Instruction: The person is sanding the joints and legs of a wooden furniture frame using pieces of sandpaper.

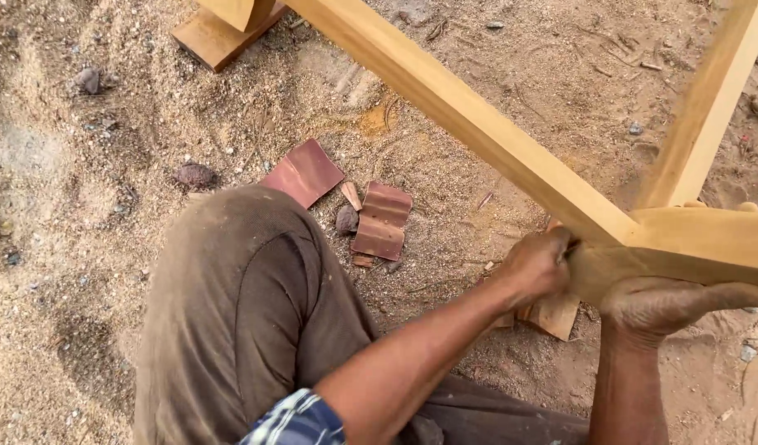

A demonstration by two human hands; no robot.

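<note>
Wooden frame (494, 140): pale squared rails meeting at a joint near the right edge of view, low over the sandy ground (82, 272). Long rail runs diagonally from top centre down to the joint; a second rail (708, 107) rises from the joint toward the top right corner; a third leaves horizontally off the right edge.

Left hand (537, 265): fingers closed together, pressed against the joint's underside from the left, pinching something small and flat; what it is, cannot tell. Right hand (655, 306): clamped on the lower edge of the horizontal rail, just right of the joint. Both touch the frame; the left is nearer the joint.

Beneath the joint lies a wood offcut (552, 315). Left of the hands, two reddish abrasive sheets (383, 221) lie by the bent knee (230, 280). Open sand beyond, toward the left edge.
</note>
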